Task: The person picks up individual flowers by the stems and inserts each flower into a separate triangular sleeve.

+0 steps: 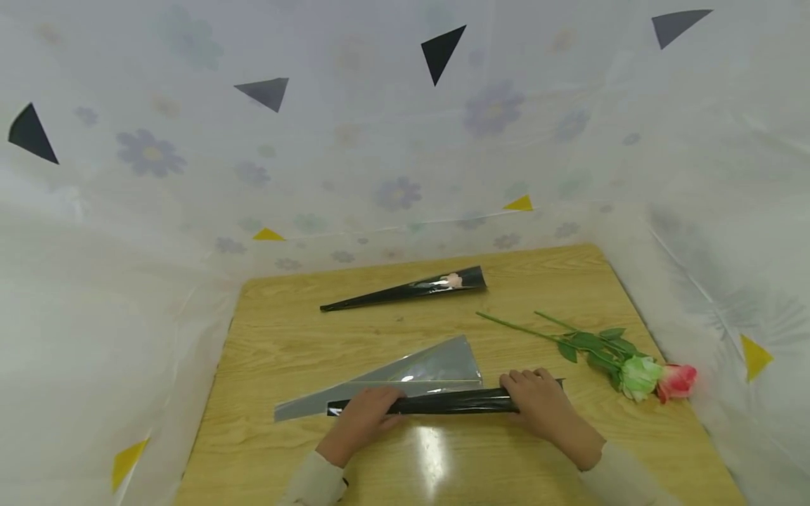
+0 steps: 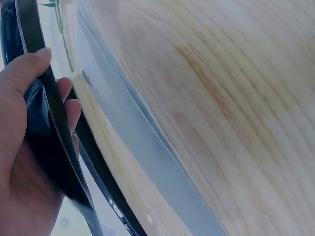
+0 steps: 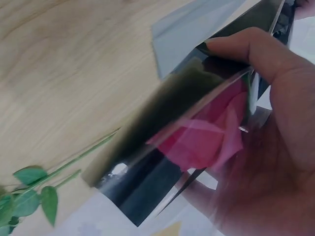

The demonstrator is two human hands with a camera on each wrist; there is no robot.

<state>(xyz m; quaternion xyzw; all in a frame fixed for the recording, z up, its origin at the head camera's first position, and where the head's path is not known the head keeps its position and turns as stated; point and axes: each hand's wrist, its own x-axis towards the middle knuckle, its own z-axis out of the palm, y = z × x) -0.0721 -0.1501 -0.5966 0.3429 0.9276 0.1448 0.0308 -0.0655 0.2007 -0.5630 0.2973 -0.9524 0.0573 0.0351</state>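
A long black wrapper (image 1: 452, 403) lies across both hands in the head view, its narrow end to the left. My left hand (image 1: 365, 420) grips it near that end; in the left wrist view the thumb and fingers of the left hand (image 2: 29, 113) pinch the black film. My right hand (image 1: 547, 414) holds the wider end. In the right wrist view, a pink rose (image 3: 202, 142) shows inside the wrapper behind clear film, with the right hand (image 3: 280, 113) curled round it. Just behind, a flat grey sleeve (image 1: 436, 365) lies on the table.
Farther back on the wooden table (image 1: 285, 337) lies another black wrapper (image 1: 405, 289) with a pale flower in its wide end. To the right are a green-white rose (image 1: 639, 378) and a pink-red rose (image 1: 677, 381) with leafy stems. White patterned sheets (image 1: 380, 140) surround the table.
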